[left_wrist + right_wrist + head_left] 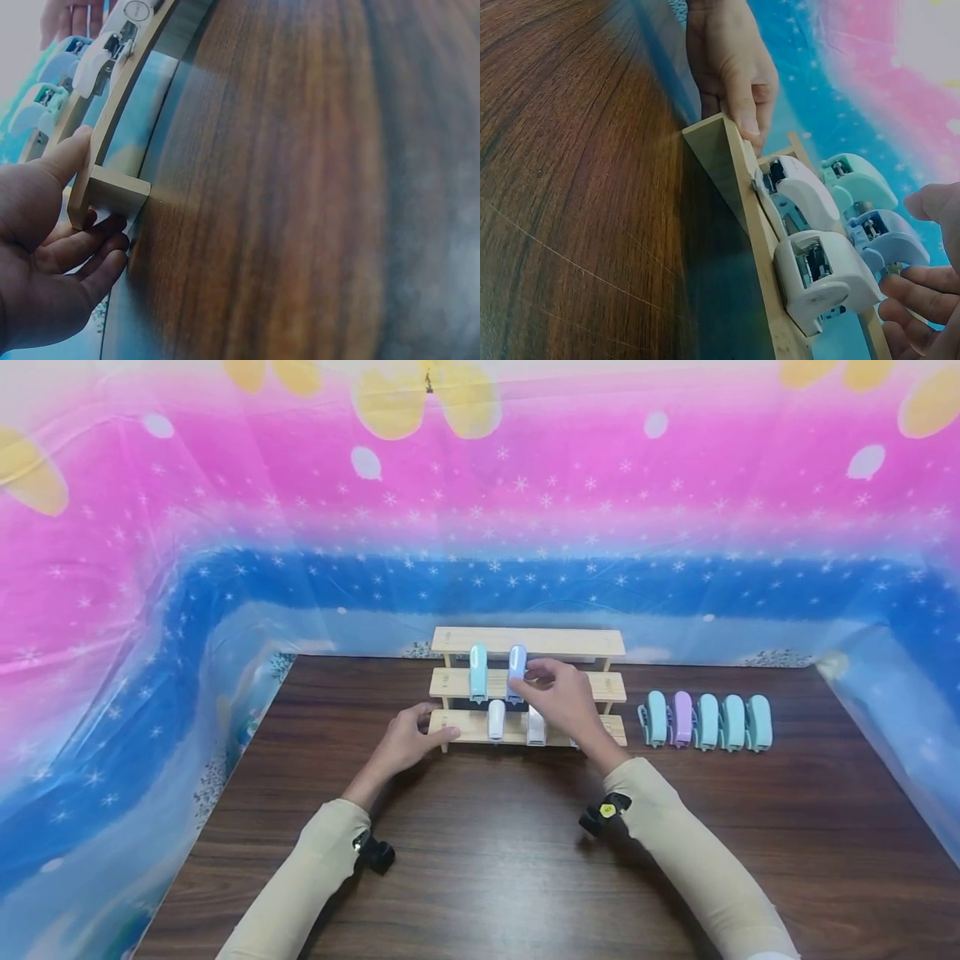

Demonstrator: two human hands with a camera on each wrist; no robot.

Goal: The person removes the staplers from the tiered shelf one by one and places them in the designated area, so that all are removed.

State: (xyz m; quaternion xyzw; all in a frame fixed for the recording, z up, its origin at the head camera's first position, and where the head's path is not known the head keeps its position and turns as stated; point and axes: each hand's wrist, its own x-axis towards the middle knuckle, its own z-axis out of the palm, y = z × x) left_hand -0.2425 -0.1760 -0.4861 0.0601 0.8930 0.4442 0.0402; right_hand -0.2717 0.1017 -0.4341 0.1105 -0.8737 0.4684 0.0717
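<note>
My left hand (408,739) grips the left end of a three-tier wooden shelf (592,683), its thumb on the lowest board and its fingers curled around the end. On the middle tier, my right hand (558,693) has thumb and fingertips at either side of a blue mini stapler (517,662). To its left stands a mint-green stapler (478,668). Below on the lowest tier, a white stapler (497,720) stands beside another white stapler (829,274); in the head view the right hand partly covers that second one. A further stapler (574,743) is mostly hidden under the right wrist.
On the brown table (480,860), right of the shelf, a row holds several mint-green staplers (733,722) and one purple stapler (682,718). The shelf's top board (528,639) stands near a patterned cloth backdrop (450,581), which also runs along both sides.
</note>
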